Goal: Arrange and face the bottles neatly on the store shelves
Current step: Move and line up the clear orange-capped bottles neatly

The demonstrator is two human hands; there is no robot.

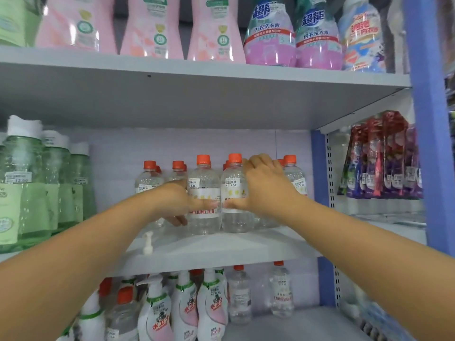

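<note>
Orange caps top a cluster of clear plastic bottles at the centre of the frame, all standing upright on the middle shelf [221, 244], long axes vertical. Two sit at the front edge of the group, side by side and touching: the left front bottle [203, 212] and the right front bottle [234, 217], both with their white price stickers and pale labels turned toward the camera. The left hand [181, 200] wraps the left front bottle from its left side, thumb lying across the label and the other fingers curling low around the far side. The right hand [266, 185] grips the right front bottle from its right, thumb pressed across the label, fingers bent over the shoulder near the cap. More of the same bottles stand behind and to either side. Tall green bottles [37, 183] fill the left of the frame, pink bottles [152, 25] line the top shelf, and white pump bottles [184, 306] crowd the lower shelf.
</note>
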